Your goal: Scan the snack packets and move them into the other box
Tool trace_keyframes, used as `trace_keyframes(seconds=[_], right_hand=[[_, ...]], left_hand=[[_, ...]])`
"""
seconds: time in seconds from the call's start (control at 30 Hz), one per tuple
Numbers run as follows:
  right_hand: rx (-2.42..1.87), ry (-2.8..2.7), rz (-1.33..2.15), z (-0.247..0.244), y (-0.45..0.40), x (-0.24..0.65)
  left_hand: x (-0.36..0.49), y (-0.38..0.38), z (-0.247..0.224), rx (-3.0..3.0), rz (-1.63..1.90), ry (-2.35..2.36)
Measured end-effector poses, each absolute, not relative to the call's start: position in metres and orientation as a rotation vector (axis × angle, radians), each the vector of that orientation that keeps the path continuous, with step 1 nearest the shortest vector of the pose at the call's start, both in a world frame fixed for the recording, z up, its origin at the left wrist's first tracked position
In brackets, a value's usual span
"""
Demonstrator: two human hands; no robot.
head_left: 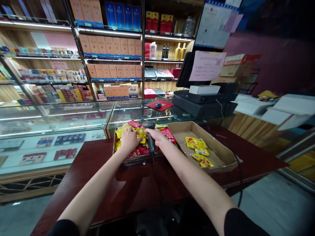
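My left hand (130, 140) is over the left box (118, 161), its fingers closed on a yellow snack packet (140, 135). My right hand (156, 137) grips a dark handheld scanner (152, 144) by its handle, with the scanner's head just beyond my fingers and its cable hanging toward me. Red packets (167, 134) and yellow ones fill the left box beneath both hands. Right beside it, the open cardboard box (218, 144) holds several yellow packets (196, 144) near its middle and front edge.
Both boxes rest on a dark red table (95, 164). Behind it stand a glass counter (123, 113), a mouse (158, 105) on a red mat, and a monitor (186, 70) above a black till (197, 103). A cable runs past the right box. Stocked shelves line the back.
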State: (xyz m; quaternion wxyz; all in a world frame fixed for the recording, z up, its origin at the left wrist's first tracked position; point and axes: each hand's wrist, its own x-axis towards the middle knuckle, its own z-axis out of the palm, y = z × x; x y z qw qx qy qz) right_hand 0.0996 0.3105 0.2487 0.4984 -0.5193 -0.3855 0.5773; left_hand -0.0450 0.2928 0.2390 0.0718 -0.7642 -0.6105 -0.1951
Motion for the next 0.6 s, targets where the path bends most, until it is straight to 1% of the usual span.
trace_keyframes(seconds=[0.13, 0.23, 0.37, 0.5, 0.6], right_hand=[[-1.240, -0.912, 1.421, 0.249, 0.302, 0.109], [-1.219, -0.902, 1.434, 0.252, 0.294, 0.120], [-1.177, -0.958, 1.364, 0.258, 0.285, 0.135], [-1.110, -1.020, 1.365, 0.263, 0.280, 0.142], [-1.116, -1.026, 1.430, 0.264, 0.276, 0.141]], left_hand=[[-0.049, 0.301, 0.234, -2.329, -0.834, -1.903], [-0.052, 0.307, 0.235, -2.441, -1.143, -2.004], [-0.055, 0.313, 0.243, -2.593, -1.539, -2.072], [-0.050, 0.313, 0.254, -2.888, -1.699, -2.065], [-0.041, 0.312, 0.257, -2.920, -1.842, -2.211]])
